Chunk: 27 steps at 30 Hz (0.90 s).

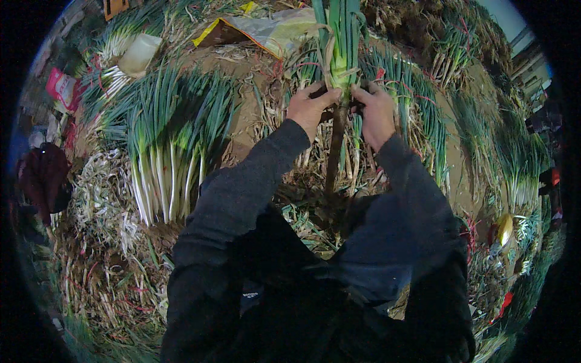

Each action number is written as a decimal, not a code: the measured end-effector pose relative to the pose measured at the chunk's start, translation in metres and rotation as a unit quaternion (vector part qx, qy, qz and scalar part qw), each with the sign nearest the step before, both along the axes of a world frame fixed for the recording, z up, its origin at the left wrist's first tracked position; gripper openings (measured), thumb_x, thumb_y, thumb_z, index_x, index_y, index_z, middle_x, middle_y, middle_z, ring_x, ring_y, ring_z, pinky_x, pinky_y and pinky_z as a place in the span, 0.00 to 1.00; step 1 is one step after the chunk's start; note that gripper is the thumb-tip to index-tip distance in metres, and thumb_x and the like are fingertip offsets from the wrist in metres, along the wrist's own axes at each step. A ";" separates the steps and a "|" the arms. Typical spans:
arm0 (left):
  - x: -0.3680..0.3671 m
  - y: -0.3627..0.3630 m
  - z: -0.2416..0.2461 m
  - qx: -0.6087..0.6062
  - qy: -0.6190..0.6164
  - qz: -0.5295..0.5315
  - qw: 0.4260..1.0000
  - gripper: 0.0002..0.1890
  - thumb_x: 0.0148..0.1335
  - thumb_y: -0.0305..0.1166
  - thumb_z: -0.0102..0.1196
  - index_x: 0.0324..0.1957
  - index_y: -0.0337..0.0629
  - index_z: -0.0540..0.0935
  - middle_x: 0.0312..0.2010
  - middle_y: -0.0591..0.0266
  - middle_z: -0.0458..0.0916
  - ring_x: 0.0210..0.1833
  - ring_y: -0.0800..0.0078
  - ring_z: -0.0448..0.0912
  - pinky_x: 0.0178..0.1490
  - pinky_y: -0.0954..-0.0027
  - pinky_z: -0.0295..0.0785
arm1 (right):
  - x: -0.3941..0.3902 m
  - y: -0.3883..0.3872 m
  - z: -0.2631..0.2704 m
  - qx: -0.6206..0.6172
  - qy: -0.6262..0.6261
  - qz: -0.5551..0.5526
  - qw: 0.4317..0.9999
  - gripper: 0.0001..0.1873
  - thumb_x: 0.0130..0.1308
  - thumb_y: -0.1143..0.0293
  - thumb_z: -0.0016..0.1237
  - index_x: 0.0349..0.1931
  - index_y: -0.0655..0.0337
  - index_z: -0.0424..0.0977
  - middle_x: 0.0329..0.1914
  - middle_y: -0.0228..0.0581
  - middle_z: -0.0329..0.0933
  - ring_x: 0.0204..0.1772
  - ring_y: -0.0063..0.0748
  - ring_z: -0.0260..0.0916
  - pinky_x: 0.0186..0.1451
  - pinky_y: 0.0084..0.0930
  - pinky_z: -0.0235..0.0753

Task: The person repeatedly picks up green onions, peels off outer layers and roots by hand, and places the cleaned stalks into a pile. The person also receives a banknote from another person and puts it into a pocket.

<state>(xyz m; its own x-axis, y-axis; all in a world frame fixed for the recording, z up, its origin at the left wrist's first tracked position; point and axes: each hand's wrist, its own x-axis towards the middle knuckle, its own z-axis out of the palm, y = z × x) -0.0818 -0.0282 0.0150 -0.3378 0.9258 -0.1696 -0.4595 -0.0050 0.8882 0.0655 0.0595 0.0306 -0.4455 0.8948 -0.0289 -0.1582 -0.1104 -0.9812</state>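
Note:
Before me a large Welsh onion (340, 59) stands roughly upright, its green leaves reaching past the top of the view. Its lower stalk (337, 140) is still wrapped in brown, soil-coloured outer skin. My left hand (307, 108) pinches the stalk's neck between thumb and fingers, next to a dry, pale leaf. From the other side my right hand (377, 112) grips the same neck, thumb toward the stalk. Some of the fingers of both hands are hidden behind it. Behind and below are more unpeeled onions (356, 156) with brown stalks.
To the left, a bunch of peeled white-stemmed onions (165, 177) stands beside a heap of stripped skins (106, 199). Farther off lie a pale plastic container (140, 55), a red-and-white bag (63, 88) and a plastic sack (272, 31). Onion bundles (429, 115) with red ties are at right.

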 end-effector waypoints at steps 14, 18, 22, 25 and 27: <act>-0.017 0.043 -0.023 -0.027 -0.048 0.011 0.998 0.25 0.61 0.48 0.66 0.53 0.42 0.78 0.41 0.63 0.75 0.43 0.71 0.71 0.46 0.59 0.67 | -0.016 0.006 -0.018 0.048 0.099 0.049 0.993 0.05 0.70 0.71 0.53 0.42 0.61 0.73 0.35 0.28 0.74 0.37 0.22 0.69 0.37 0.25 0.69; -0.038 0.055 -0.035 0.045 -0.211 0.007 0.976 0.27 0.61 0.50 0.64 0.55 0.43 0.77 0.45 0.61 0.78 0.48 0.65 0.74 0.49 0.54 0.70 | -0.005 -0.006 -0.020 0.004 0.027 0.147 0.989 0.07 0.71 0.71 0.51 0.45 0.63 0.73 0.37 0.29 0.74 0.37 0.22 0.71 0.37 0.26 0.72; -0.061 0.048 -0.050 -0.094 0.693 -0.014 0.715 0.27 0.69 0.33 0.53 0.69 0.47 0.65 0.63 0.52 0.71 0.63 0.61 0.72 0.61 0.57 0.72 | 0.019 -0.008 -0.055 0.297 -0.282 0.276 0.870 0.11 0.63 0.69 0.56 0.42 0.64 0.74 0.35 0.41 0.77 0.34 0.37 0.76 0.37 0.34 0.75; -0.087 0.041 -0.042 -0.023 0.552 0.128 0.824 0.36 0.59 0.30 0.62 0.69 0.46 0.65 0.54 0.46 0.76 0.57 0.54 0.76 0.55 0.57 0.76 | 0.067 -0.047 -0.121 0.511 -0.295 0.383 0.711 0.13 0.52 0.66 0.56 0.32 0.68 0.74 0.26 0.54 0.73 0.31 0.57 0.72 0.40 0.49 0.74; -0.107 0.032 -0.031 -0.036 0.636 0.186 0.748 0.41 0.52 0.33 0.70 0.68 0.48 0.67 0.52 0.49 0.77 0.52 0.52 0.78 0.50 0.54 0.78 | 0.106 -0.085 -0.174 0.364 -0.439 0.636 0.520 0.12 0.53 0.65 0.54 0.20 0.66 0.77 0.22 0.52 0.73 0.28 0.57 0.72 0.35 0.52 0.72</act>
